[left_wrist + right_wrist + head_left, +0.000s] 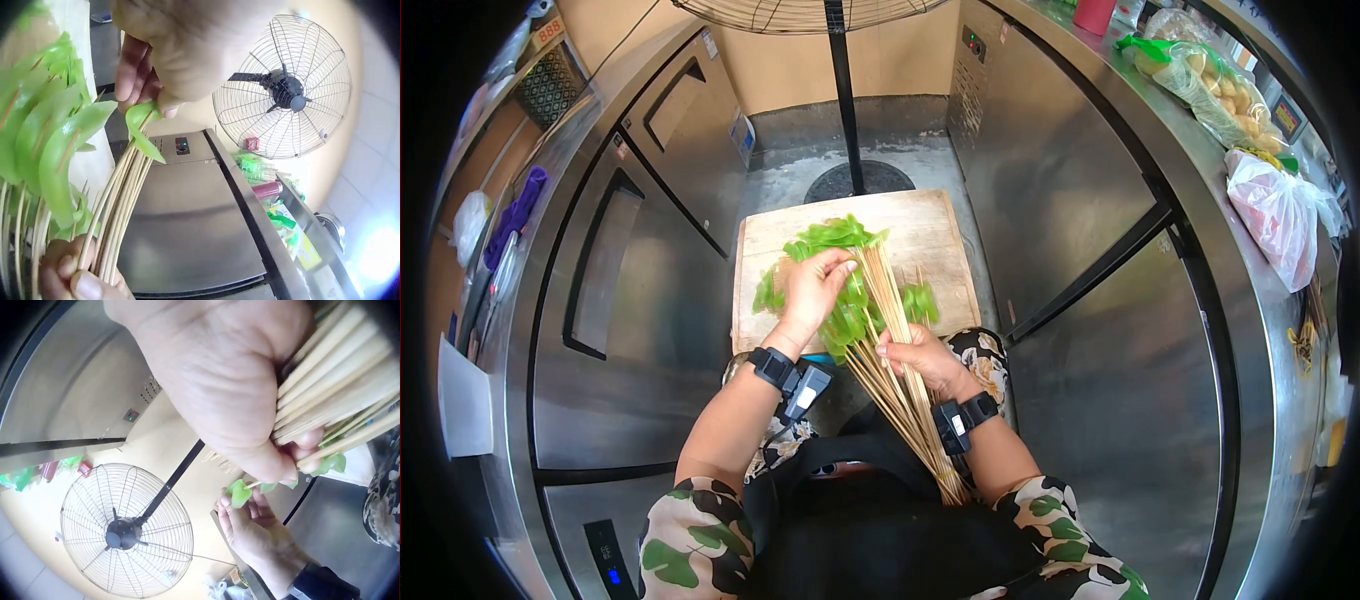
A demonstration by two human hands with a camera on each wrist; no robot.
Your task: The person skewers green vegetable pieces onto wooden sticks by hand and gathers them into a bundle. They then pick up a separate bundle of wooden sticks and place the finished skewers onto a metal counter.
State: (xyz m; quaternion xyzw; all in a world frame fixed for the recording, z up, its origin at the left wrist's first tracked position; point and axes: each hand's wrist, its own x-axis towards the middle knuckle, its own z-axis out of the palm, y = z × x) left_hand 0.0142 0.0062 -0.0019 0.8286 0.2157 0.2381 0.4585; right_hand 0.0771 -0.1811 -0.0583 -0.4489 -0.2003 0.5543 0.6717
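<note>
My right hand (928, 362) grips a bundle of thin bamboo skewers (887, 290), their tips fanned toward the cutting board. Between the thumb and fingers of my left hand (808, 298) is a curled, pale green vegetable slice (142, 131), pierced by a skewer tip. Beside the bundle, more green slices (65, 162) sit threaded on other skewers, whose lower ends run under my right hand. Further green slices (835, 235) lie on the wooden cutting board (910, 215) in front of me. My right fingers are partly hidden behind the skewers in the right wrist view.
Steel refrigerated cabinets stand on the left (610, 330) and right (1090, 300). A wire fan (284, 87) on a black pole (845, 110) rises behind the board. Bagged goods (1215, 90) and a white plastic bag (1275, 210) rest along the right counter.
</note>
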